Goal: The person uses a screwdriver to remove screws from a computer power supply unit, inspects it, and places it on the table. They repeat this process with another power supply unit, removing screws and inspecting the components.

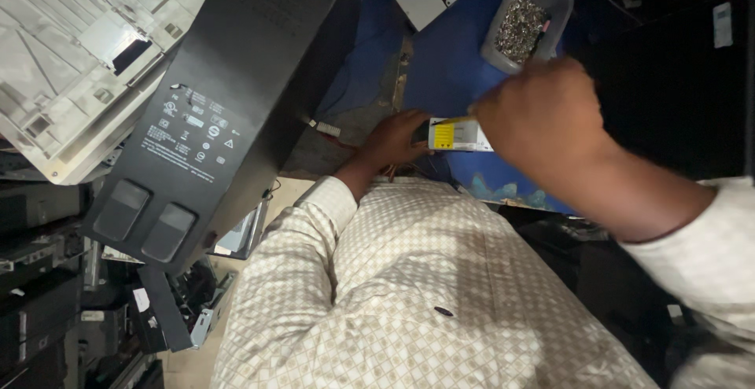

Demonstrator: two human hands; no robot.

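Both hands on a small metal power supply

The left hand and right hand each close a grip on opposite ends of the power supply, held between them; a tub of screws lies just beyond.

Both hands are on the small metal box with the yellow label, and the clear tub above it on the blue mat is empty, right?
Not quite. In the head view both hands, left and right, do hold the small metal box with the yellow label, but the clear tub on the blue mat is not empty; it holds small metal screws.
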